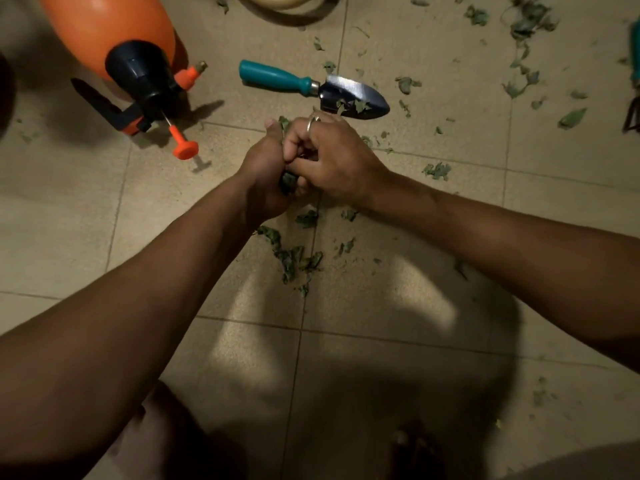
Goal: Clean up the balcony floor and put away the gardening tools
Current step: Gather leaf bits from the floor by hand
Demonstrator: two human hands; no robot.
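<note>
My left hand (265, 174) and my right hand (329, 157) meet at the middle of the view, above the tiled floor (381, 341). The left hand grips a bunch of dry green leaves (288, 183); the right hand's fingers are curled against that bunch, pinching at it. A ring shows on a right finger. Just beyond the hands lies a trowel (311, 86) with a teal handle and a metal blade holding a few leaf bits. An orange pressure sprayer (114, 32) with a black top lies on its side at upper left. Loose leaves (291, 258) are scattered below the hands.
More leaf litter (526, 26) covers the upper right floor. A dark hand rake (632, 112) with a teal handle shows at the right edge. A pale round rim (277, 3) sits at the top edge. My foot (412, 448) is at the bottom.
</note>
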